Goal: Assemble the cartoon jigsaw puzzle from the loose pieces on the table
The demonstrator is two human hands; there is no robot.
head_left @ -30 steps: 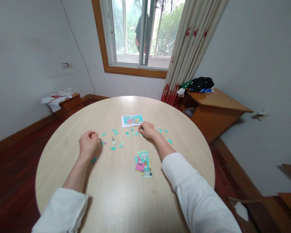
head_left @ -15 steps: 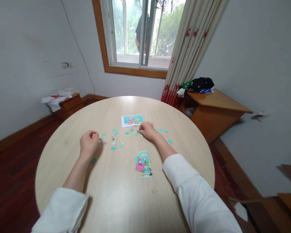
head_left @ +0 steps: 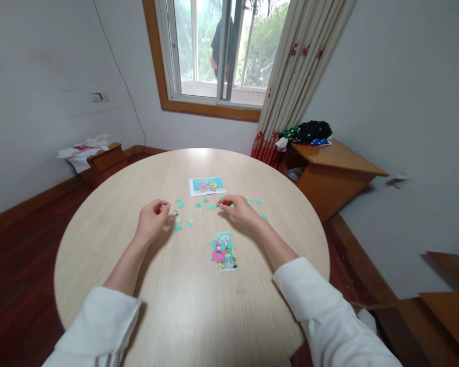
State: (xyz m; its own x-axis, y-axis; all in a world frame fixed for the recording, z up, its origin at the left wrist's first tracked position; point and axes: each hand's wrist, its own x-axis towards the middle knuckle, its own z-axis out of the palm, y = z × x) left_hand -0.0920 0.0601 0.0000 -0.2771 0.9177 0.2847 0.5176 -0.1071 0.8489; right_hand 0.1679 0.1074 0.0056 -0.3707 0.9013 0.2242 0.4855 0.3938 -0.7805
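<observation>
The puzzle is part done: a joined block (head_left: 224,252) lies on the near middle of the worktop (head_left: 183,306), its yellow figure cut off at the right edge. Loose pieces (head_left: 178,229) remain beyond it, left to right, short of the printed picture (head_left: 206,186). The right hand's (head_left: 239,210) grip seems closed on a piece (head_left: 219,205); the left hand's (head_left: 153,220) fingertips meet, contents impossible to tell.
</observation>
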